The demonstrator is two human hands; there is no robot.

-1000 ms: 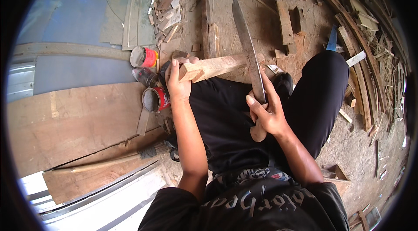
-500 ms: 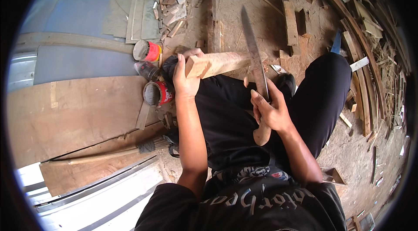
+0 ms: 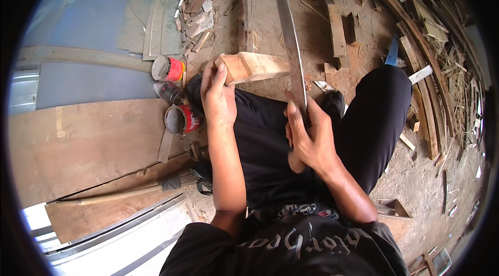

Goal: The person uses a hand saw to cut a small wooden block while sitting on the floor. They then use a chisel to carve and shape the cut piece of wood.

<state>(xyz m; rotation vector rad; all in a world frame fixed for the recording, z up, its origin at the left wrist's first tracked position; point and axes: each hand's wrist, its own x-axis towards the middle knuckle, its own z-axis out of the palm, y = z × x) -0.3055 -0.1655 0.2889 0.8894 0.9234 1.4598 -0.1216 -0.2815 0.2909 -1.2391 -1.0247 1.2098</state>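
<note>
My left hand [image 3: 217, 91] is closed round the near left end of a pale block of wood [image 3: 260, 66], which reaches out to the right above my left leg. A notch with fresh, lighter wood shows on its upper side. My right hand [image 3: 311, 133] grips the wooden handle of a machete [image 3: 292, 37]. The long blade points up and away from me, crossing in front of the block's far right end. Whether blade and wood touch there, I cannot tell. The handle's butt sticks out below my right fist.
Two red cans [image 3: 169, 68] and a dark bottle [image 3: 169, 92] stand left of my knee. A blue hand-saw-like blade [image 3: 392, 51] lies beyond my right knee. Curved timbers [image 3: 416, 83] are stacked at right. A wooden frame [image 3: 243, 21] and scattered offcuts [image 3: 200, 24] cover the ground ahead.
The machete has risen and shifted left, its blade now reaching further up. A chip that was falling beside the blade is gone. The block has turned slightly in my left hand.
</note>
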